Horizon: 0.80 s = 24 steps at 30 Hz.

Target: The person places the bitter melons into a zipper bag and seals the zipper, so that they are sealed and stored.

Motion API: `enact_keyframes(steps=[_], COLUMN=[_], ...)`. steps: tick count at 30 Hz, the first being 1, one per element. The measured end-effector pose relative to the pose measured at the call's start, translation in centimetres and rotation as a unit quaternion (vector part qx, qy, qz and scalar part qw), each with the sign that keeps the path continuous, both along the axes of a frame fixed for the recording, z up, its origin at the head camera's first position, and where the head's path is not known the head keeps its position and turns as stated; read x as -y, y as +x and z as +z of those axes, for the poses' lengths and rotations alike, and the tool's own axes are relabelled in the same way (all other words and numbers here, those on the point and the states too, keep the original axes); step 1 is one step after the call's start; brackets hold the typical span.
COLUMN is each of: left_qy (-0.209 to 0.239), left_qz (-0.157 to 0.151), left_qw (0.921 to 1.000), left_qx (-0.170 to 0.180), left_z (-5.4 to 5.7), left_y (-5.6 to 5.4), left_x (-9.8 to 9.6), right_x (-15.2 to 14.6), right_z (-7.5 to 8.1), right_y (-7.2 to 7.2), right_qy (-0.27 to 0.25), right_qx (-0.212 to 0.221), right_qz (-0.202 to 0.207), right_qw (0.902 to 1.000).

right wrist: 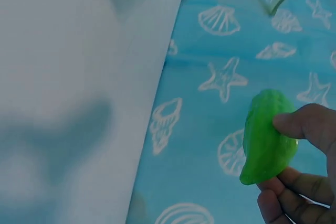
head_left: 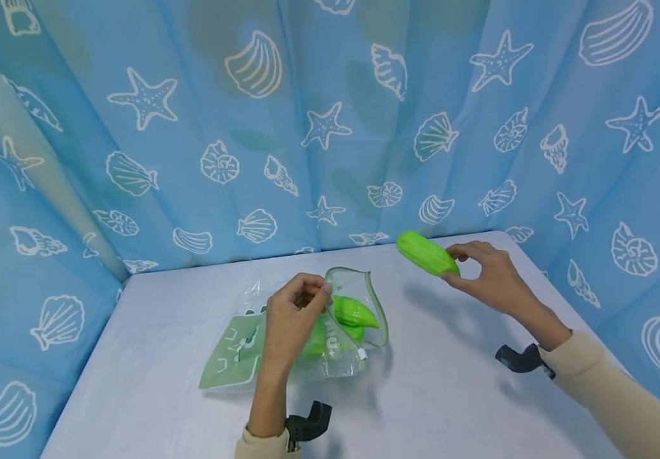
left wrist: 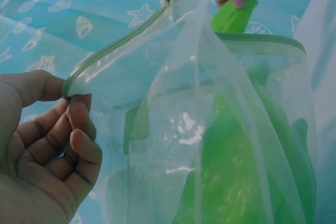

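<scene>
A clear zip bag (head_left: 307,366) with a green printed panel lies on the table, its mouth held apart towards the right. My left hand (head_left: 295,312) pinches the green zip edge (left wrist: 113,48) of that mouth between thumb and fingers. Inside the bag, shiny green toy vegetables (head_left: 355,312) show through the plastic, one with a pointed tip. To the right of the opening and above the table, my right hand (head_left: 487,274) grips a bright green, ridged, elongated toy vegetable (head_left: 426,253) by one end. Its tapered tip points downward in the right wrist view.
A white-covered table (head_left: 152,357) carries the bag. Blue curtains (head_left: 330,172) with white shells and starfish hang behind it and at both sides. A white zip slider (head_left: 362,353) sits on the bag's edge. Each wrist wears a black mount (head_left: 309,421).
</scene>
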<state>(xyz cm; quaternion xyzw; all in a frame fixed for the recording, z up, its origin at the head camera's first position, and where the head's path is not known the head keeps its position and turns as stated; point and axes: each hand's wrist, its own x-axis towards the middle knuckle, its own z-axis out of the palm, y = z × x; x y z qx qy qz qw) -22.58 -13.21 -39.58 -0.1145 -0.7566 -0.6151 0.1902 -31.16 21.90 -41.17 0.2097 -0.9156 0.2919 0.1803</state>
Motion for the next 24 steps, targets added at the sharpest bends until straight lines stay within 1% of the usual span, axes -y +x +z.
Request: enact_keyframes(steps=[5, 7, 9, 11, 13, 17, 24], left_qy=[-0.006, -0.009, -0.008, -0.008, -0.004, 0.003, -0.001], left_qz=[0.011, 0.017, 0.018, 0.017, 0.014, 0.009, 0.004], left_qw=[0.9999, 0.9998, 0.9998, 0.9998, 0.9998, 0.9999, 1.0], left_qx=[0.004, 0.01, 0.01, 0.01, 0.01, 0.011, 0.001], left_z=[2.6, 3.0, 2.4, 1.5, 0.8, 0.4, 0.1], left_y=[1.2, 1.3, 0.8, 0.2, -0.1, 0.0, 0.1], left_x=[-0.5, -0.7, -0.6, -0.4, -0.2, -0.1, 0.1], right_x=[1.5, 2.1, 2.5, 2.7, 2.9, 3.3, 4.5], right_z=[0.9, 1.1, 1.1, 1.2, 1.1, 1.1, 1.1], right_y=[1.1, 1.4, 1.7, 1.9, 2.1, 2.5, 3.1], right_qy=[0.008, 0.011, 0.015, 0.017, 0.019, 0.022, 0.024], right_qx=[0.004, 0.001, -0.008, -0.021, -0.032, -0.044, -0.052], right_qz=[0.026, 0.034, 0.047, 0.066, 0.087, 0.12, 0.152], right_qw=[0.9996, 0.9994, 0.9988, 0.9975, 0.9955, 0.9916, 0.9867])
